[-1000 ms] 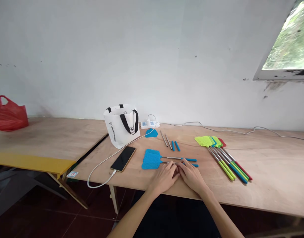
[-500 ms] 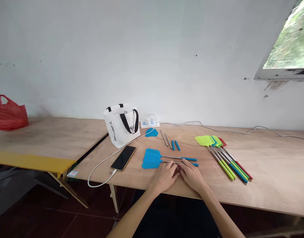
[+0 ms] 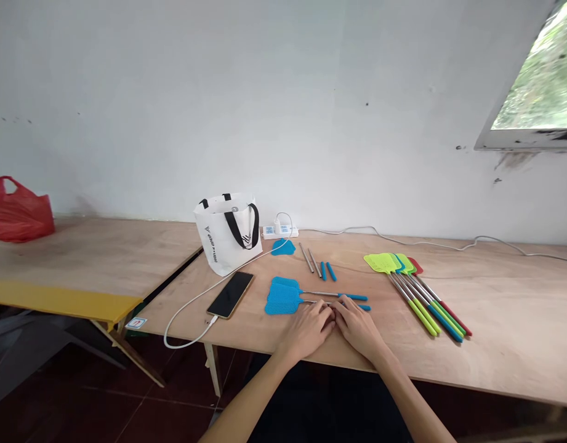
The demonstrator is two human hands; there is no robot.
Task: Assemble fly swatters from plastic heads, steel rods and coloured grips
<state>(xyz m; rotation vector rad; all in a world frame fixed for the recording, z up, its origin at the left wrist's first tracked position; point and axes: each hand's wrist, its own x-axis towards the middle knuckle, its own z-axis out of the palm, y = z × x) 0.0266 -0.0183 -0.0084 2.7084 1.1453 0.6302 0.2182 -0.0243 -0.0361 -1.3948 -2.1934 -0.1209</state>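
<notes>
Two blue fly swatters lie side by side on the table, the far swatter [image 3: 285, 283] and the near swatter [image 3: 282, 301], both with metal shafts and blue handles. My left hand [image 3: 311, 326] rests over the near one's shaft, fingers bent and drawn in. Beside it my right hand [image 3: 354, 325] lies at that swatter's handle, fingers likewise curled. The fingertips of both hands meet and hide whatever may be between them. Beyond lie a loose blue swatter head [image 3: 283, 247], two metal rods [image 3: 314, 263] and two blue grips [image 3: 327, 271].
Several swatters [image 3: 426, 301] in yellow-green, blue, green and red lie at the right. A phone [image 3: 231, 295] with a white charging cable, a white bag [image 3: 225, 240] and a power strip [image 3: 281, 232] are at the left. A red plastic bag [image 3: 22, 212] sits on the neighbouring table.
</notes>
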